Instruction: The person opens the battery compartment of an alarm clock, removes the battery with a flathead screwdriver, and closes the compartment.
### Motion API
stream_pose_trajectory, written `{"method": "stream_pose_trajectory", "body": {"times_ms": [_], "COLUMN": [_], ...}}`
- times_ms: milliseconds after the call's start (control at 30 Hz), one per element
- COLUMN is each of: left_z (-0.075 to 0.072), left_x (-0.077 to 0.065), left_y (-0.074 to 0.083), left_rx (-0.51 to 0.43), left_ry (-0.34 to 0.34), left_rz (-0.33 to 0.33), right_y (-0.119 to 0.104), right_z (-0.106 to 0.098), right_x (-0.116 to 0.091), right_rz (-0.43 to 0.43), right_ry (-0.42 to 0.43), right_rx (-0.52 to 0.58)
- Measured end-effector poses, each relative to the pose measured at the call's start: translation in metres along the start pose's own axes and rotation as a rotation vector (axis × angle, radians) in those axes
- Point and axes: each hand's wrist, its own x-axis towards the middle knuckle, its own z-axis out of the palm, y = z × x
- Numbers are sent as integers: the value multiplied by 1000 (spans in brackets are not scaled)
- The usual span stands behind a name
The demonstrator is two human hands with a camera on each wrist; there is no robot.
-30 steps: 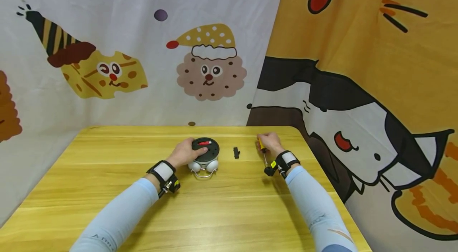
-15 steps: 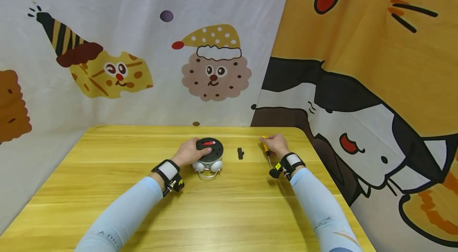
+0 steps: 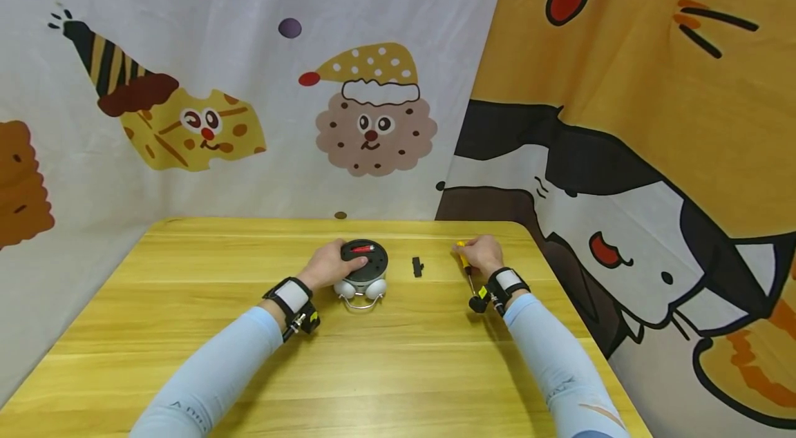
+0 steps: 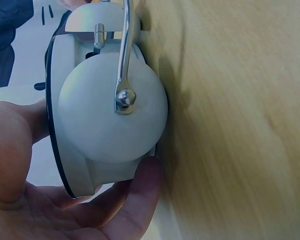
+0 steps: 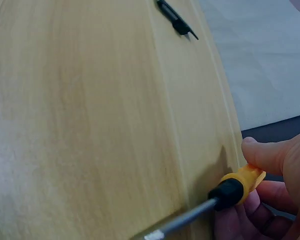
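A white twin-bell alarm clock (image 3: 365, 269) lies face down on the table, its black back up and a red battery (image 3: 363, 249) in the open compartment. My left hand (image 3: 326, 265) grips the clock's side, thumb across the back and fingers curled under the rim. In the left wrist view a white bell (image 4: 112, 107) and the metal handle (image 4: 124, 55) point toward the camera. My right hand (image 3: 484, 253) holds a screwdriver (image 5: 235, 189) by its yellow and black handle, its shaft pointing back toward the wrist. Between the hands lies a small black battery cover (image 3: 417, 267).
The yellow wood-grain table (image 3: 373, 369) has its far edge just beyond both hands. Behind it hangs a white curtain with cartoon prints (image 3: 373, 127); an orange one with a cat print (image 3: 609, 237) rises along the right side.
The whole view has shifted slightly, so everything appears a little farther right. The screwdriver has tilted a bit in my right hand; my left hand keeps its hold on the clock.
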Motion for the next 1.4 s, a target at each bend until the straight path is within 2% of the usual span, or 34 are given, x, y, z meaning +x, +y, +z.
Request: {"method": "stream_pose_trajectory", "body": {"times_ms": [200, 333, 433, 500, 633, 733, 800, 933, 1000, 1100, 1233, 1400], "left_z": [2, 9, 12, 9, -12, -21, -16, 2, 6, 2, -10, -13], "left_x": [5, 20, 26, 21, -11, -24, -17, 7, 12, 6, -13, -20], "left_y": [-3, -20, -27, -20, 18, 32, 23, -5, -11, -4, 14, 20], "left_rx": [4, 1, 1, 5, -26, -35, -24, 16, 14, 12, -17, -17], "left_ry": [13, -19, -27, -8, -9, -23, -5, 20, 21, 17, 0, 4], "left_rz": [-16, -17, -18, -14, -25, -24, -12, 5, 8, 10, 3, 0], "right_y": [-1, -3, -3, -3, -4, -4, -4, -4, -5, -7, -10, -13], "right_z": [1, 1, 2, 3, 4, 4, 3, 3, 3, 2, -2, -4], "right_x": [-2, -6, -5, -4, -5, -5, -4, -4, -5, -7, -10, -12], "right_rz": [-72, -92, -92, -89, -92, -99, -98, -94, -91, -85, -80, -90], "right_ry": [59, 80, 87, 89, 92, 98, 102, 104, 102, 93, 62, 50], "right_rx": [-84, -115, -131, -150, -186, -200, -202, -209, -212, -212, -225, -246]}}
